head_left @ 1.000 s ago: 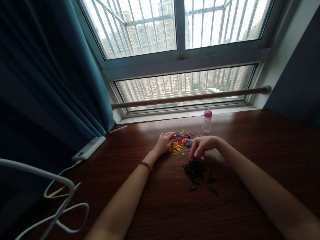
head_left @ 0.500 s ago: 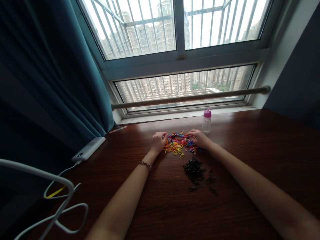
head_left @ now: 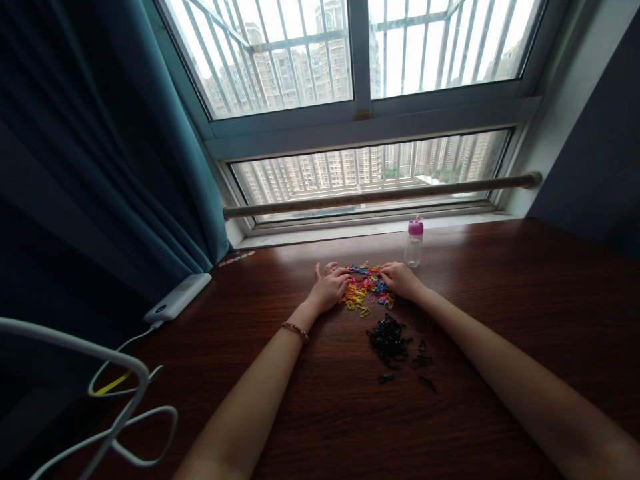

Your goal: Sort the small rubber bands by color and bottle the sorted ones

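Observation:
A pile of small colourful plastic clips, mostly yellow, red, pink and blue, lies between my two hands on the dark wooden table. My left hand rests on the pile's left side with its fingers spread, and I see nothing held in it. On the pile's right edge, the fingers of my right hand are drawn together and point down into the clips. Whatever they may hold is too small to make out. Nearer to me lies a heap of small black clips, with several loose ones to its right and below.
A clear bottle with a pink lid stands just behind my right hand. At the left edge lies a white power bank with a white cable. Beyond the table are a window with a rail and a blue curtain.
My left hand has moved right over the pile's left part and its fingers have spread. My right hand has shifted slightly right, its fingers drawn closer together. The black clips have stayed put.

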Motion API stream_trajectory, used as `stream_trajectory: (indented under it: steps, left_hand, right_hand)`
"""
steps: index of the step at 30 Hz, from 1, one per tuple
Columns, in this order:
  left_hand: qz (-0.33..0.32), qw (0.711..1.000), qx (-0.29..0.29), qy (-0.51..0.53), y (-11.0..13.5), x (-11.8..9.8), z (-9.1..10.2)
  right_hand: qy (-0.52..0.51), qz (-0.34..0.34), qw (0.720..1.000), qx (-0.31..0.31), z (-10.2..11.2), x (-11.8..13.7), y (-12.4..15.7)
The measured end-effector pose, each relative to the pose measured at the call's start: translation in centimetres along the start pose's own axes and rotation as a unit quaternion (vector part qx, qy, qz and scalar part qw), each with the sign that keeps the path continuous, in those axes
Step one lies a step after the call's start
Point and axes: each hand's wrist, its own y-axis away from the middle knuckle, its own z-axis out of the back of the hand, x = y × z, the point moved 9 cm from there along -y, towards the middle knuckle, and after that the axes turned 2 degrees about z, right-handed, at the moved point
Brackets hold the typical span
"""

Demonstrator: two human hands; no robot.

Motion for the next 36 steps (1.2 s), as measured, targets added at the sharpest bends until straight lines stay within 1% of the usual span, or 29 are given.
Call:
stream_trajectory:
  steps: [4,8,10,13,17,21,24,26,28,30,33,36]
  left_hand:
    - [0.012,1.0,0.0,0.019,-0.2,0.7,-0.4]
    - [0.019,0.998,-0.007,0.053,-0.3,1.0,-0.2]
    - [0.022,0.997,-0.021,0.078,-0.4,1.3,0.2]
    - [0.034,0.989,-0.06,0.132,-0.6,2.1,1.0]
    - [0.062,0.963,-0.11,0.237,-0.7,3.6,1.7]
    - [0.149,0.929,-0.131,0.313,-0.3,5.7,1.6]
    - [0.2,0.896,-0.143,0.369,0.1,6.8,1.3]
    - [0.223,0.869,-0.158,0.412,0.3,7.3,1.1]
    - [0.241,0.85,-0.173,0.434,0.4,7.8,1.1]
    - [0.251,0.845,-0.19,0.432,0.5,8.1,1.2]
    - [0.249,0.849,-0.207,0.417,0.6,8.4,1.5]
    - [0.241,0.853,-0.21,0.412,0.6,8.4,1.6]
  right_hand:
    - [-0.017,-0.026,0.999,-0.011,0.4,-0.7,0.0]
    - [-0.025,-0.04,0.999,-0.022,0.7,-1.2,-0.1]
    - [-0.028,-0.042,0.998,-0.024,0.7,-1.2,-0.1]
    - [-0.03,-0.038,0.999,-0.022,0.7,-1.1,-0.1]
    - [-0.032,-0.039,0.998,-0.027,0.9,-1.1,0.0]
    - [-0.038,-0.036,0.998,-0.037,0.9,-1.3,0.0]
    - [-0.046,-0.025,0.998,-0.036,0.7,-1.3,0.0]
    - [-0.049,-0.021,0.998,-0.033,0.5,-1.3,0.0]
    - [-0.051,-0.02,0.998,-0.032,0.5,-1.3,0.0]
    - [-0.052,-0.022,0.998,-0.032,0.5,-1.4,0.0]
    - [-0.054,-0.024,0.998,-0.033,0.5,-1.4,0.0]
    - [-0.057,-0.026,0.997,-0.038,0.5,-1.5,0.1]
